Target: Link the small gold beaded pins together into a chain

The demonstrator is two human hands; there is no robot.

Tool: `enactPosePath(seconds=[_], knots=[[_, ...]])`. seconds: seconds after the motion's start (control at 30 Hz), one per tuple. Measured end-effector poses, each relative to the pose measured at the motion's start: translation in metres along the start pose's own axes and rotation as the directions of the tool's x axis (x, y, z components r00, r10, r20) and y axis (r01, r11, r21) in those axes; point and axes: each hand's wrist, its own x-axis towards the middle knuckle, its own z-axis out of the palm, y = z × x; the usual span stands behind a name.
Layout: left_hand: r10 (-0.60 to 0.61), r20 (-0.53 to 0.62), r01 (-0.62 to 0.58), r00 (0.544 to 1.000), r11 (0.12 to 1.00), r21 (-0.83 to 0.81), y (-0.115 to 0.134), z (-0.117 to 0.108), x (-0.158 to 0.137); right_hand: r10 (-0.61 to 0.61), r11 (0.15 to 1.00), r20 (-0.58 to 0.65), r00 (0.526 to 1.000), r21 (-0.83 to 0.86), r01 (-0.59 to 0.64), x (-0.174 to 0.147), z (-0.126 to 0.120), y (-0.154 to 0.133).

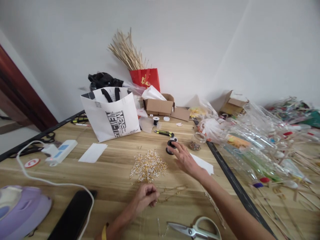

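My left hand [147,197] is closed in a pinch just in front of a pile of clear and gold beads [149,165]. Whatever lies between its fingertips is too small to make out, though a faint thread seems to hang below. My right hand [184,158] reaches forward with fingers stretched out, the tips at the edge of a black spool [171,147]. Whether they grip the spool I cannot see. Between and below the hands lies a thin gold beaded chain [172,195]. Scissors [195,230] with pale handles rest near the front edge, beside a short silver chain [162,231].
Behind the spool are a yellow-black utility knife [164,133] and a jar of beads [195,145]. A white bag [112,116] and cardboard box [159,106] stand at the back. Left are a power strip [62,152], white cable and black phone-like slab [72,215]. Plastic bottles [240,160] crowd the right.
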Motion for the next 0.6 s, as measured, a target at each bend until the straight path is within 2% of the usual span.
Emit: enactPosePath(seconds=[0.13, 0.33, 0.43, 0.53, 0.6], knots=[[-0.006, 0.054, 0.006, 0.998, 1.0, 0.0, 0.0, -0.002, -0.002, -0.005, 1.0, 0.128, 0.992, -0.018, 0.007, 0.035, 0.001, 0.038], [-0.023, 0.172, 0.024, 0.985, 1.0, -0.005, 0.001, -0.01, -0.004, -0.054, 0.998, 0.365, 0.929, 0.06, 0.034, 0.062, -0.002, 0.049], [-0.025, 0.206, 0.028, 0.978, 1.0, -0.011, 0.003, -0.011, -0.005, 0.075, 0.997, 0.363, 0.929, -0.048, -0.062, 0.068, -0.005, 0.045], [-0.026, 0.202, 0.034, 0.979, 0.999, -0.038, 0.006, -0.011, -0.006, 0.176, 0.981, 0.298, 0.938, -0.13, -0.143, 0.068, -0.01, 0.034], [-0.026, 0.182, 0.041, 0.983, 0.996, -0.078, 0.008, -0.011, -0.007, 0.203, 0.973, 0.239, 0.949, -0.155, -0.169, 0.063, -0.015, 0.018]])
